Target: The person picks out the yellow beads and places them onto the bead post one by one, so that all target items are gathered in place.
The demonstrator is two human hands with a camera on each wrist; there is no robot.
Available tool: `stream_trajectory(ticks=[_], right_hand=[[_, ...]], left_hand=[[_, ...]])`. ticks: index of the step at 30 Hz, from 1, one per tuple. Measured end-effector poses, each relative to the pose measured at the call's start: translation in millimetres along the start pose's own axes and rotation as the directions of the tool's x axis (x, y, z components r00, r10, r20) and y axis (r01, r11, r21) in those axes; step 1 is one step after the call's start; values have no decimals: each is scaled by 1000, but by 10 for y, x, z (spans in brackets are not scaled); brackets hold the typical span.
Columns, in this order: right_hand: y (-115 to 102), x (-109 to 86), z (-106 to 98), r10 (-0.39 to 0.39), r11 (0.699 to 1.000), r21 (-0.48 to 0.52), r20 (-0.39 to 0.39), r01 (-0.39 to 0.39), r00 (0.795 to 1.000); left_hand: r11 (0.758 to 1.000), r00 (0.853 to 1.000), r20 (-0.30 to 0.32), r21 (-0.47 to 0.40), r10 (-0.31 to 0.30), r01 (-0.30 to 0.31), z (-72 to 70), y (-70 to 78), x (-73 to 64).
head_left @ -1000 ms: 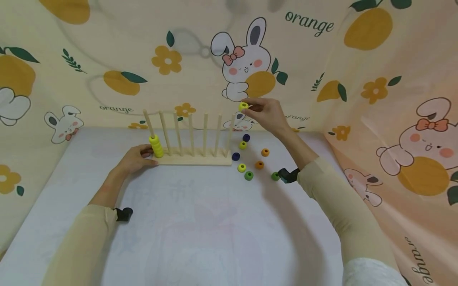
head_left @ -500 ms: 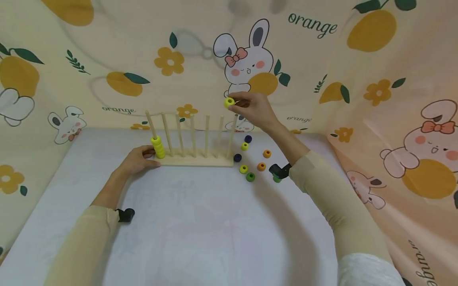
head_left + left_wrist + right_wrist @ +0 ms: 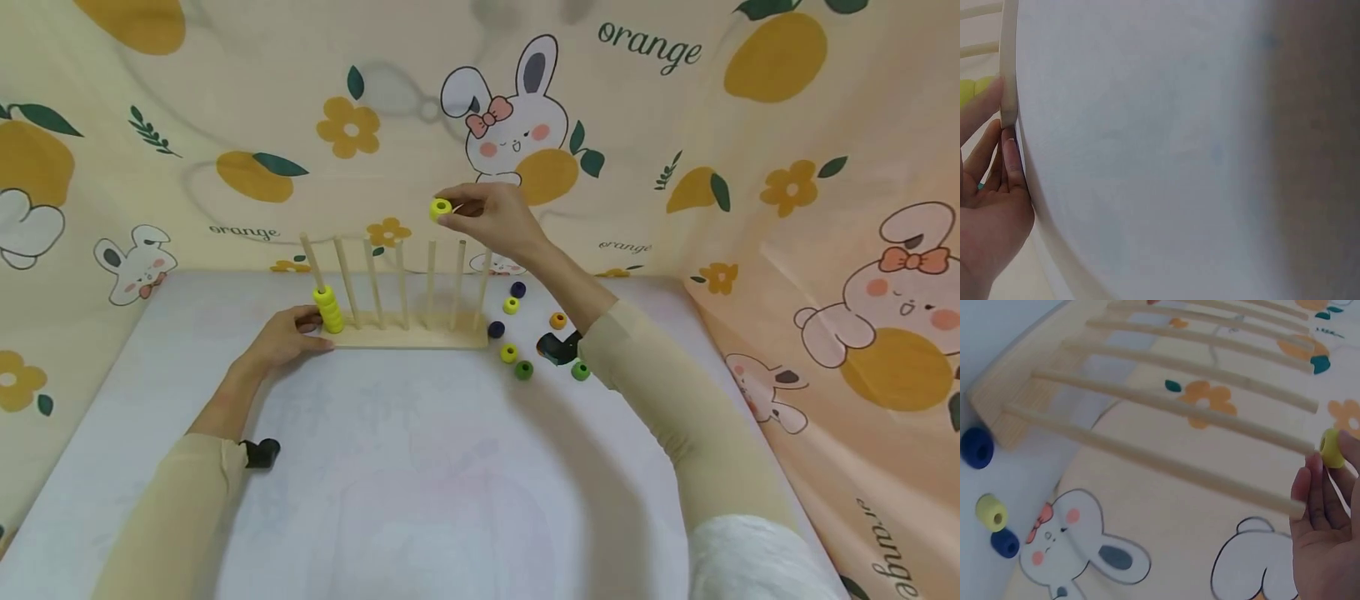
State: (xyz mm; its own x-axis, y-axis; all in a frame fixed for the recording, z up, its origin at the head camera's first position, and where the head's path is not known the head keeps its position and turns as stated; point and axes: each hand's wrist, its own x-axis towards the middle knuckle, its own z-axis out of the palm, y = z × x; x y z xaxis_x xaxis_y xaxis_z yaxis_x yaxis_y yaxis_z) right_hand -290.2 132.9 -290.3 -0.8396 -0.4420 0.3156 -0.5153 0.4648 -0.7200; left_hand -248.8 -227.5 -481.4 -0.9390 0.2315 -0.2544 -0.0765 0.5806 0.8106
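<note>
A wooden peg rack with a row of upright pegs stands on the white table. Several yellow beads are stacked on its leftmost peg. My left hand grips the rack's left end, thumb at the front edge and fingers behind. In the left wrist view, that hand meets the end of the base. My right hand pinches a yellow bead between thumb and fingers, above the pegs toward the right. The right wrist view shows this bead close to the peg tips, its hole visible.
Loose beads lie right of the rack: dark blue, yellow, green and orange ones among them. The right forearm and its black wrist camera overlap some of that area. A patterned cloth hangs behind.
My right hand has carried the yellow bead leftward and slightly up, from beyond the rack's right end to above its pegs. My left hand has kept its place on the rack.
</note>
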Motion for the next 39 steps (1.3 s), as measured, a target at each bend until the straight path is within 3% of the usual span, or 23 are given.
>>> stream_trajectory(ticks=[14, 27, 39], right_hand=[[-182, 247, 261, -57, 998, 12, 70, 56, 996], [-377, 433, 522, -74, 997, -3, 131, 75, 989], [-428, 598, 776, -30, 999, -7, 182, 32, 983]], left_hand=[[1000, 1000, -13, 13, -24, 24, 7, -39, 22], [1000, 1000, -14, 24, -11, 11, 9, -11, 52], [999, 1000, -8, 25, -29, 29, 3, 4, 43]])
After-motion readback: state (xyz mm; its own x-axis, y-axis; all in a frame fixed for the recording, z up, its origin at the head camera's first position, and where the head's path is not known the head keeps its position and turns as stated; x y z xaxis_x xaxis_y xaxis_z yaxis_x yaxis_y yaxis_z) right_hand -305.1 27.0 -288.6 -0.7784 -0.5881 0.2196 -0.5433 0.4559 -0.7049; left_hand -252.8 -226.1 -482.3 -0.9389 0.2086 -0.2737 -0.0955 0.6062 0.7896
